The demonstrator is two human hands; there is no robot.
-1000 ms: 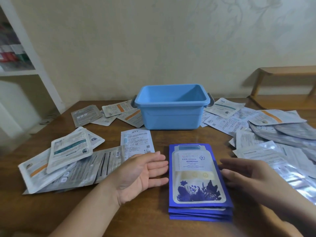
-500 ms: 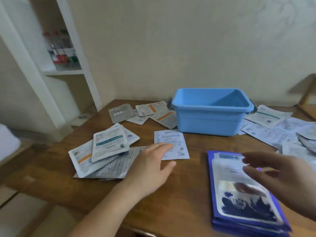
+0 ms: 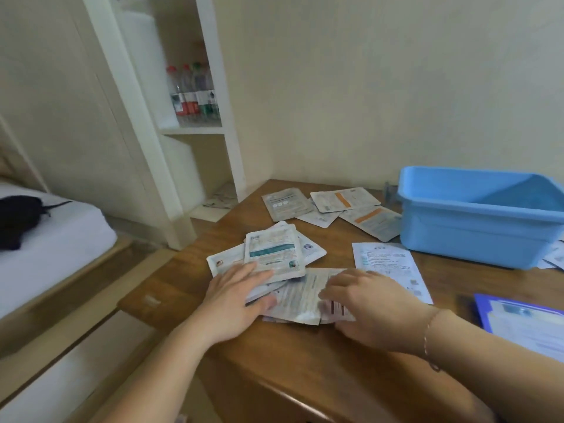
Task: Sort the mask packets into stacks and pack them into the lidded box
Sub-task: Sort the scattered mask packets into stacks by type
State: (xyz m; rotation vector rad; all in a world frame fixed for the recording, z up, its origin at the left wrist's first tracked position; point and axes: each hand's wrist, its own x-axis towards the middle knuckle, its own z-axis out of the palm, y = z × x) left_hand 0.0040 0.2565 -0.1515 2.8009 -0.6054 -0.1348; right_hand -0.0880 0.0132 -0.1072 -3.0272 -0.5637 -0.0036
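A loose heap of white and silver mask packets [image 3: 274, 254] lies at the table's left corner. My left hand [image 3: 241, 296] rests flat on the heap's near left side, fingers straight. My right hand [image 3: 363, 303] lies on the silver packets [image 3: 300, 296] at the heap's near right, fingers spread. The open blue box [image 3: 479, 218] stands at the far right, and no lid shows. A stack of blue packets [image 3: 525, 319] sits at the right edge, partly cut off.
More packets [image 3: 335, 209] lie by the box's left side, and a single white packet [image 3: 387, 264] lies in front of it. The wooden table's left edge [image 3: 171, 270] drops to the floor. A white shelf with bottles [image 3: 192, 93] and a bed [image 3: 45, 248] stand to the left.
The view has swung left. Both hands left the blue stack and moved onto the heap of white and silver packets.
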